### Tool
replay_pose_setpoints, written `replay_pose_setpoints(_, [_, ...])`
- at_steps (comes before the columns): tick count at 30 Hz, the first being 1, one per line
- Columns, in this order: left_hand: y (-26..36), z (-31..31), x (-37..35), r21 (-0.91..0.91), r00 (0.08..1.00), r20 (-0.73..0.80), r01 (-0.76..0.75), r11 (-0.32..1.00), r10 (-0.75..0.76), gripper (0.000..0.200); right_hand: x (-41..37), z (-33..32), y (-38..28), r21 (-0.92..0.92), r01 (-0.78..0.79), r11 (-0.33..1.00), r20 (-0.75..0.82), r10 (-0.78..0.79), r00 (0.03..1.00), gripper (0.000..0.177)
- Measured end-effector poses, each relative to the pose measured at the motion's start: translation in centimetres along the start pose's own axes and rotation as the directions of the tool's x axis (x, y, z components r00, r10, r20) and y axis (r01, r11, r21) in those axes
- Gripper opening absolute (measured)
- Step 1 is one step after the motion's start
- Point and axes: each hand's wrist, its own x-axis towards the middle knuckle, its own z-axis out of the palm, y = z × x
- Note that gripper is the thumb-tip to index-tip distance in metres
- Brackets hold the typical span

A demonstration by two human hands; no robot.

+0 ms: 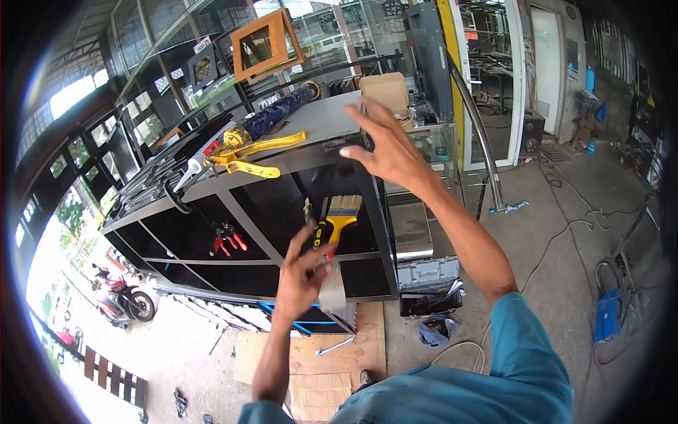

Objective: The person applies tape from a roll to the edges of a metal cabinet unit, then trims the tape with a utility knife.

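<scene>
Teal sleeve sat low in frame. Left hand gripped a pale translucent piece before the black shelf unit — paintbrush stood just behind. Right hand hovered at the unit's top edge — fingers spread.

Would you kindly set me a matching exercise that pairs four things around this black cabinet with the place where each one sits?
Things:
1. yellow caulking gun
2. paintbrush
3. red-handled pliers
4. cardboard box

Places:
A. compartment to the left of the brush's
B. far end of the cabinet top
C. on the cabinet top, beside the blue umbrella
D. compartment just above the left hand

Pairs: 1-C, 2-D, 3-A, 4-B.
</scene>
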Motion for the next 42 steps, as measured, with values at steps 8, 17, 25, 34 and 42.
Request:
replay_pose_setpoints(8, [0.0, 4.9, -14.2, -0.258, 0.912, -0.305, 0.2, 0.945, -0.276, 0.062, -17.4, 0.5, -9.5, 0.533, -0.725, 0.436, 0.796, 0.033, 0.604, 0.03])
replay_pose_setpoints(17, [-0.7, 6.0, -22.7, -0.22, 0.763, -0.002, 0.63, 0.745, -0.646, 0.049, -28.5, 2.4, -16.7, 0.266, -0.941, 0.211, 0.951, -0.219, 0.219, 0.028])
replay_pose_setpoints(25, [-1.1, 3.7, -26.5, -0.397, 0.667, 0.008, 0.686, 0.61, -0.745, 0.074, -30.6, 7.4, -21.4, 0.087, -0.933, 0.35, 0.976, -0.218, 0.009, 0.024])
replay_pose_setpoints(34, [-5.9, -6.8, -37.2, -0.53, 0.664, -0.067, 0.609, 0.591, -0.745, 0.081, -28.6, 16.6, -33.8, -0.059, -0.965, 0.255, 0.862, -0.475, -0.178, 0.037])
replay_pose_setpoints(42, [-9.7, -14.2, -44.5, -0.463, 0.595, -0.111, 0.678, 0.571, -0.796, 0.079, -28.5, 22.3, -44.8, 0.267, -0.818, 0.509, 0.895, -0.446, 0.014, 0.027])
